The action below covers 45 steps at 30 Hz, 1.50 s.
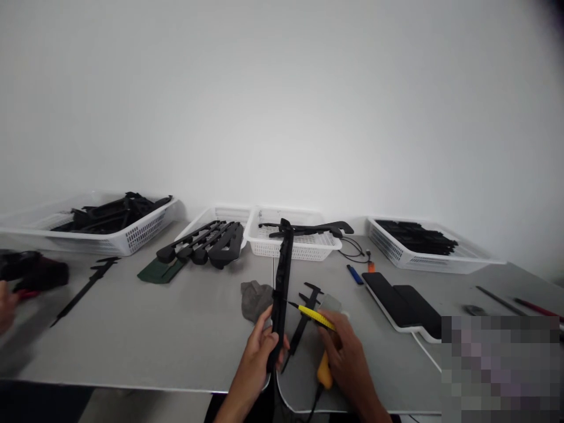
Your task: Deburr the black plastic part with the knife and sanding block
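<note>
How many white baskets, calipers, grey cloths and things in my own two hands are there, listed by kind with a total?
White baskets: 4
Calipers: 2
Grey cloth: 1
Long black part in left hand: 1
Yellow tool in right hand: 1
Total: 9

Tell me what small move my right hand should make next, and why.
Perhaps guide the yellow tool gently against the long black part: your left hand holds that part, and your right hand points the tool's tip at its edge. Whether they touch is unclear.
</note>
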Each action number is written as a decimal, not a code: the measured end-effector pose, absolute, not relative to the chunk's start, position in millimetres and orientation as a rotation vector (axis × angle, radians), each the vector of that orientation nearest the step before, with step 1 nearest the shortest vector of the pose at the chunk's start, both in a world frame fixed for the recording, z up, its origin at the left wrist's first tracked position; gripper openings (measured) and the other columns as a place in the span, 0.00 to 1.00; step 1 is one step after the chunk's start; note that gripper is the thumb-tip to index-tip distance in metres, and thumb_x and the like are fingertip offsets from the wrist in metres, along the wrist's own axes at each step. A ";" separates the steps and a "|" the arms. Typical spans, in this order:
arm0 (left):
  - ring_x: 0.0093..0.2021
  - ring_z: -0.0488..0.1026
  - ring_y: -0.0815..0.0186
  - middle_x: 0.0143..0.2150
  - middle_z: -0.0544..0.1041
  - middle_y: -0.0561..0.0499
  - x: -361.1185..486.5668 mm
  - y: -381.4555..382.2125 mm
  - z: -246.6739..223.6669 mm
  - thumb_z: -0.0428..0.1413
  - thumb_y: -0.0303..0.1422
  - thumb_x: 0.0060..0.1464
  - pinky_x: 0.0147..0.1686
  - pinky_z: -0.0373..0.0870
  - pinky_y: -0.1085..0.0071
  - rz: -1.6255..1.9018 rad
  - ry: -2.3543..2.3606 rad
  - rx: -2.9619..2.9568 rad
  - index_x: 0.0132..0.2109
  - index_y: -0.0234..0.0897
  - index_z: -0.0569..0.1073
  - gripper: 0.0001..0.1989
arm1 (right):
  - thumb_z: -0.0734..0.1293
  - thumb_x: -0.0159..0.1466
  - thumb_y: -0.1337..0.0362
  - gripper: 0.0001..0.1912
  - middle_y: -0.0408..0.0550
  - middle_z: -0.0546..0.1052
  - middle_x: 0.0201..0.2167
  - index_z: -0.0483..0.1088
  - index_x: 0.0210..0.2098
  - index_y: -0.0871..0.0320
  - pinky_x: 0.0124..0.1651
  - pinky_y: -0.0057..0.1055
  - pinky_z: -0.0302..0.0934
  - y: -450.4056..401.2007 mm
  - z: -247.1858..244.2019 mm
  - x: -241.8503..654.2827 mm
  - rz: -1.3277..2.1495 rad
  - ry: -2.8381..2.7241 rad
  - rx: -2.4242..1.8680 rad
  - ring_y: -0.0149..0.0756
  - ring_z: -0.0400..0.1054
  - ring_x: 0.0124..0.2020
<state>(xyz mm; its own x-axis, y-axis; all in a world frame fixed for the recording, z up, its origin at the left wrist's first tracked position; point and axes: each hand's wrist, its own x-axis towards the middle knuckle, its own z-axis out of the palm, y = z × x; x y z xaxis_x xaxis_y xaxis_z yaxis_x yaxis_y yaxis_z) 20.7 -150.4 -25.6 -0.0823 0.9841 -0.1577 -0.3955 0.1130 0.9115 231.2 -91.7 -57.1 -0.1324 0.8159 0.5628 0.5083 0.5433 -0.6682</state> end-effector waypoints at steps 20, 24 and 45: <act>0.41 0.75 0.59 0.41 0.79 0.48 24.2 -156.0 -29.2 0.62 0.54 0.57 0.45 0.71 0.64 1.280 1.116 0.884 0.77 0.44 0.51 0.49 | 0.64 0.73 0.56 0.17 0.52 0.83 0.50 0.73 0.59 0.51 0.51 0.41 0.77 -98.6 -61.3 228.3 0.224 -1.908 -1.054 0.46 0.80 0.50; 0.50 0.77 0.52 0.52 0.81 0.42 24.1 -156.9 -32.9 0.60 0.53 0.60 0.54 0.71 0.58 1.304 1.159 0.924 0.76 0.46 0.54 0.44 | 0.64 0.73 0.56 0.17 0.52 0.84 0.50 0.74 0.58 0.52 0.51 0.41 0.78 -99.7 -60.7 229.3 0.156 -1.893 -1.064 0.46 0.81 0.49; 0.69 0.65 0.48 0.71 0.69 0.39 28.8 -159.3 -36.9 0.58 0.49 0.62 0.68 0.58 0.55 1.302 1.308 1.080 0.77 0.43 0.53 0.42 | 0.65 0.73 0.57 0.18 0.52 0.85 0.48 0.73 0.59 0.54 0.47 0.37 0.78 -106.5 -53.4 227.8 0.042 -2.006 -0.910 0.44 0.82 0.46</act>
